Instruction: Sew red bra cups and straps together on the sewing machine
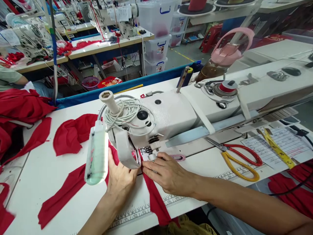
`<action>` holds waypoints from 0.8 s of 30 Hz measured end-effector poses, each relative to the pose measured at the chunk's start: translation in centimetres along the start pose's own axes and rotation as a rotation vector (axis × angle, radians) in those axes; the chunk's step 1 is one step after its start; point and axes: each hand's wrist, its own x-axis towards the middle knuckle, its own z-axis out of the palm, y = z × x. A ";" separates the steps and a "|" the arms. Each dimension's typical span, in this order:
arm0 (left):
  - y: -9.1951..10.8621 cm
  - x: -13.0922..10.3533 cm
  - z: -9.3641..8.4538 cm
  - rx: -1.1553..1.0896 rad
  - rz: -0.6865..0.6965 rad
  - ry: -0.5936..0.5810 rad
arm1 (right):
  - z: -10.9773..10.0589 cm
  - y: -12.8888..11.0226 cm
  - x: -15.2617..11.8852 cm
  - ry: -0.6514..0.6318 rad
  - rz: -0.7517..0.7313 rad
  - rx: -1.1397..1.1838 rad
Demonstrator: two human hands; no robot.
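Note:
A white sewing machine point(168, 111) stands before me, its head over a red fabric strip point(156, 199) that runs from the needle area toward the table's front edge. My left hand point(122, 178) lies on red cloth to the left of the needle, fingers stretched forward; the machine's guard point(124, 150) hides some fingertips. Close by on the right, my right hand point(168, 174) has bent fingers pinched on the strip at the presser foot. A pale green lit lamp point(96, 156) hangs beside my left hand. The needle tip is hidden.
Red cut pieces point(70, 133) lie left on the white table point(73, 209). Scissors point(239, 160) with red and yellow handles, a paper sheet point(274, 143) and a yellow tape measure point(276, 148) lie right. A pink-lidded bottle point(222, 58) stands behind the machine. A co-worker's arm point(12, 78) shows far left.

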 end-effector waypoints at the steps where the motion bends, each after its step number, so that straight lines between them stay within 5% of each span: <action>1: -0.2 0.2 0.1 0.010 -0.006 0.003 | 0.0 0.1 0.0 -0.004 0.004 0.004; 9: -0.1 0.0 0.0 0.034 -0.041 -0.053 | -0.2 -0.4 0.3 -0.199 0.029 0.156; 16: -0.8 -1.9 -1.0 -0.149 -0.088 0.039 | -7.6 -0.3 -2.3 -0.561 0.014 0.524; 19: -1.3 -1.8 -0.9 -0.260 -0.037 0.025 | -8.3 0.1 -1.9 -0.473 0.023 0.586; 22: -1.5 -1.1 -0.9 -0.312 -0.083 0.027 | -5.4 0.3 -0.3 -0.266 0.075 0.346; 24: -1.4 -0.6 -1.3 -0.276 -0.086 0.010 | -3.0 0.1 0.4 -0.242 0.033 0.205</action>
